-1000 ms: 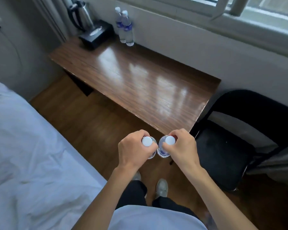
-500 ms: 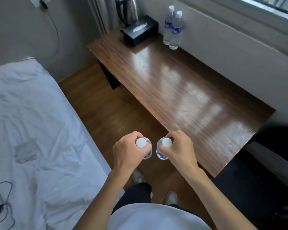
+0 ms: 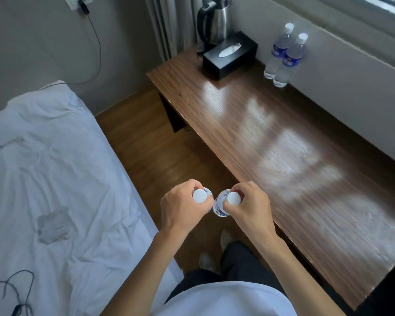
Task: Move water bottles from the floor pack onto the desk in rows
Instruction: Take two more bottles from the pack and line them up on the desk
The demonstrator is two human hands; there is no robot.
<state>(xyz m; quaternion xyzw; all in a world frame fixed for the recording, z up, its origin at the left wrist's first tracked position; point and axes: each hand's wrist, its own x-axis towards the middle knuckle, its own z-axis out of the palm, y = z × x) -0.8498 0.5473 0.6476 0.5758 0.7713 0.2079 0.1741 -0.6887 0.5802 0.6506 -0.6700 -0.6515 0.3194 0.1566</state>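
Observation:
My left hand (image 3: pixel 183 207) grips a clear water bottle (image 3: pixel 40 195) by its neck, white cap up. Close beside it, my right hand (image 3: pixel 249 207) holds a second bottle (image 3: pixel 219 208) the same way. Both bottles hang upright over the wooden floor, just off the near edge of the brown wooden desk (image 3: pixel 283 160). Two more bottles with blue labels (image 3: pixel 283 55) stand side by side at the desk's far edge against the wall. The floor pack is not in view.
A black tissue box (image 3: pixel 229 54) and a steel kettle (image 3: pixel 213 21) sit at the desk's far left corner. A bed with white sheets (image 3: pixel 50 179) fills the left side. My legs and shoes (image 3: pixel 217 254) stand in the narrow floor strip between bed and desk.
The view has swung left and I have moved along the desk; the black chair has left the frame. Both hands keep their bottles at the same height.

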